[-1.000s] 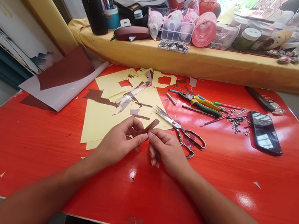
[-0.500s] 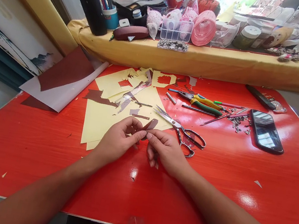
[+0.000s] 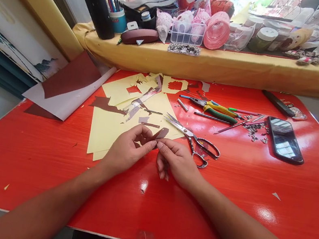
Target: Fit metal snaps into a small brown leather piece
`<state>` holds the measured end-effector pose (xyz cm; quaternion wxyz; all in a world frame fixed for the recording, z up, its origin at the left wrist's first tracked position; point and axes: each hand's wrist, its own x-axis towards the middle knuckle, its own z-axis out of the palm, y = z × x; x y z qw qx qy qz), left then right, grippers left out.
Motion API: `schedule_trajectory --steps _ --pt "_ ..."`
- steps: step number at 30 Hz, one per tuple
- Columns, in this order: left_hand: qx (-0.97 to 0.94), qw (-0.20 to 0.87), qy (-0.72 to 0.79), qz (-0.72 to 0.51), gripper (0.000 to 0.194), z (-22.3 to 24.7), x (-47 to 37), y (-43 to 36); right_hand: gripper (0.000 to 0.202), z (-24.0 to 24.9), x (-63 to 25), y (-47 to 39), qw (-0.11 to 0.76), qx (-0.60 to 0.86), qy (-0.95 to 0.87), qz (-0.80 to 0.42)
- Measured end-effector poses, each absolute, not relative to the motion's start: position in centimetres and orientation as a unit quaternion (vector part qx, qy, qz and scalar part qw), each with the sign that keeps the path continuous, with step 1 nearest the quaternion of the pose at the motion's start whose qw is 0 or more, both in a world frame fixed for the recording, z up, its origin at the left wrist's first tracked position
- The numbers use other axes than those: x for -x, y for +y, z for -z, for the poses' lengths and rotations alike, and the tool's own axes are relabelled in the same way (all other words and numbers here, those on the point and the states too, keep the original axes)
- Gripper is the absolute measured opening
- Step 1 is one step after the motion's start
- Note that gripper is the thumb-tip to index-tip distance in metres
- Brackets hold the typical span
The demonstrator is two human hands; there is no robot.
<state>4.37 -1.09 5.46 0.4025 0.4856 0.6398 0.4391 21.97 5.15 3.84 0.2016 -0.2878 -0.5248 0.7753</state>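
- Pinching a small brown paper strip (image 3: 160, 133) between both hands — left hand (image 3: 129, 149), right hand (image 3: 178, 162) — just above the worktop (image 3: 226, 197).
- Pull unevenly and you'd likely tear it.
- Open scissors (image 3: 193, 138) lie just beside your right hand: their blades could nick you.

The brown strip (image 3: 160, 133) is mostly hidden by both hands' fingertips (shape unclear).

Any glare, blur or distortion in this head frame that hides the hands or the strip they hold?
Head view: sharp around both hands; left hand and right hand pinch the brown strip clearly. White glare spots on the glossy red table lie clear of them. Wide-angle lens bows the yellow shelf edge.
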Motion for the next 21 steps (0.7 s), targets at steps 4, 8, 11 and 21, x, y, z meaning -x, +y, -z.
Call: schedule_trajectory --steps 4,8,11,21 --pt "-0.487 0.396 0.648 -0.432 0.02 -5.4 -4.3 -1.0 0.034 -3.9 -21.9 5.1 0.195 0.289 -0.531 -0.772" --pt "-0.482 0.404 0.649 -0.427 0.02 -5.3 -4.0 -0.9 0.037 -4.0 -21.9 5.1 0.193 0.293 -0.536 -0.768" --pt "-0.476 0.41 0.649 -0.429 0.021 -5.2 -3.8 -0.7 0.044 -4.0 -21.9 5.0 0.195 0.296 -0.537 -0.765" --pt "-0.399 0.471 0.625 -0.479 0.033 -4.8 -2.7 -0.2 0.044 -4.0 -22.2 5.1 0.276 0.337 -0.508 -0.743"
